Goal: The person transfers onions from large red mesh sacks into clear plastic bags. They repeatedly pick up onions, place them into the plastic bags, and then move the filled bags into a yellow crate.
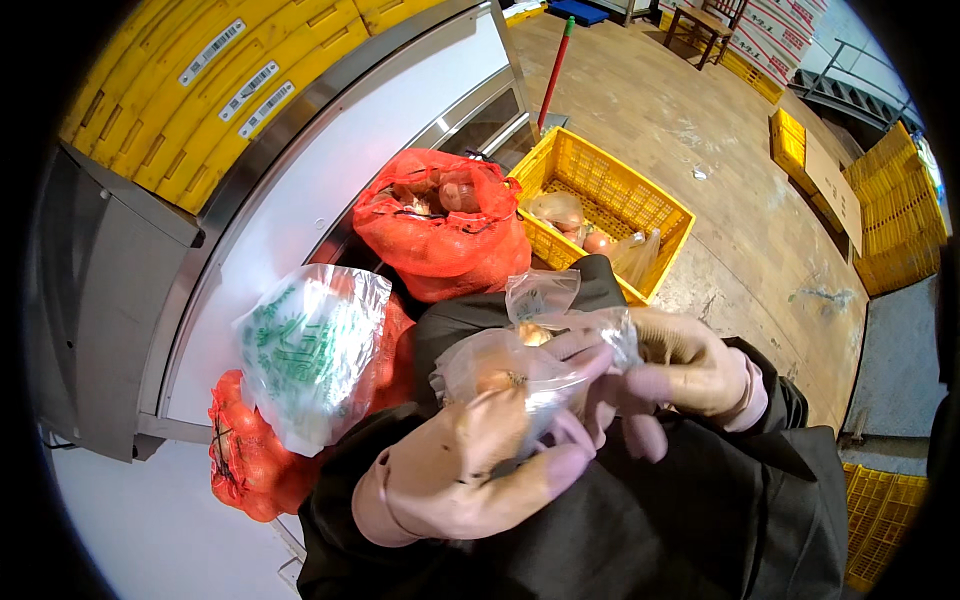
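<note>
Both my hands wear pinkish rubber gloves. Above my lap, my left hand (472, 465) grips the gathered plastic of a clear bag of onions (499, 367). My right hand (682, 367) pinches a twisted piece of the clear plastic beside it, blurred by motion. Against my knee is a red mesh sack (450, 240), its top pulled wide around onions. Beyond the knee, a yellow plastic crate (626, 176) holds onions in clear bags. A stack of clear bags with green print (315, 352) lies on another red mesh sack to the left.
A closed red mesh sack of onions (262, 465) rests at lower left. Yellow crates (225, 75) are stacked on a metal-edged unit at upper left. A red pole (555, 82) rises behind the near crate. More yellow crates (896, 217) and a wooden chair (701, 30) stand farther off.
</note>
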Available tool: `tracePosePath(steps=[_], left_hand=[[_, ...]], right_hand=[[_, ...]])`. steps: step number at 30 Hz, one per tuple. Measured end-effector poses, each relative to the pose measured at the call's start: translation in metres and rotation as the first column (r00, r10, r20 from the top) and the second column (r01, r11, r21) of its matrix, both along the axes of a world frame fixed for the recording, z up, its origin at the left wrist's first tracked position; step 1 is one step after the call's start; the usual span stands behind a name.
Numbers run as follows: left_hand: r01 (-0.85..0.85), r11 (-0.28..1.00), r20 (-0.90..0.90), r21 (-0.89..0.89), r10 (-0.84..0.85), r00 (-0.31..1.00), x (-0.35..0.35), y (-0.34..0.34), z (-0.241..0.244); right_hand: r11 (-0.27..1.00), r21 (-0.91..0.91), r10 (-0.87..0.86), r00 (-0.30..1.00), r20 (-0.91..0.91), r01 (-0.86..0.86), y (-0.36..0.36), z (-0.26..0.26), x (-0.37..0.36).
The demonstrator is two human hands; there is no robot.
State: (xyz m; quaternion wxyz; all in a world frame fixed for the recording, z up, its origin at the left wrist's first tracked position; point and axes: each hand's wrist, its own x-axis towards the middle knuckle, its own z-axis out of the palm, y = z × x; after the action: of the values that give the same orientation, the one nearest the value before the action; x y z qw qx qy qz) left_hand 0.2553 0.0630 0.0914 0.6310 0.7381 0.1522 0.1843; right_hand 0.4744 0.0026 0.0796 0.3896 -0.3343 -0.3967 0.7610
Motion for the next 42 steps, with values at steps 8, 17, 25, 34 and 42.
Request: tracePosePath(steps=[8,17,25,34,42], left_hand=[[-0.122,0.959,-0.134,-0.255,0.090,0.987,-0.011,0.012,-0.006],[0.116,0.373,0.120,-0.920,-0.012,0.993,-0.015,0.033,-0.063],[0.559,0.504,0.379,-0.658,-0.420,0.825,-0.018,0.063,-0.058],[0.502,0.666,0.550,-0.552,-0.162,0.819,-0.039,0.094,-0.082],[0.478,0.560,0.431,-0.677,-0.225,0.874,-0.045,0.115,-0.076]], right_hand=[[0.996,-0.007,0.088,0.925,0.369,-0.092,0.013,0.009,0.009],[0.648,0.516,0.087,0.727,0.681,-0.560,0.076,0.020,-0.003],[0.957,0.287,-0.228,0.673,0.703,0.024,0.265,-0.093,-0.025],[0.965,0.235,-0.244,-0.071,0.967,-0.116,0.372,-0.259,-0.069],[0.987,0.155,-0.154,0.023,0.988,-0.036,0.404,-0.320,-0.061]])
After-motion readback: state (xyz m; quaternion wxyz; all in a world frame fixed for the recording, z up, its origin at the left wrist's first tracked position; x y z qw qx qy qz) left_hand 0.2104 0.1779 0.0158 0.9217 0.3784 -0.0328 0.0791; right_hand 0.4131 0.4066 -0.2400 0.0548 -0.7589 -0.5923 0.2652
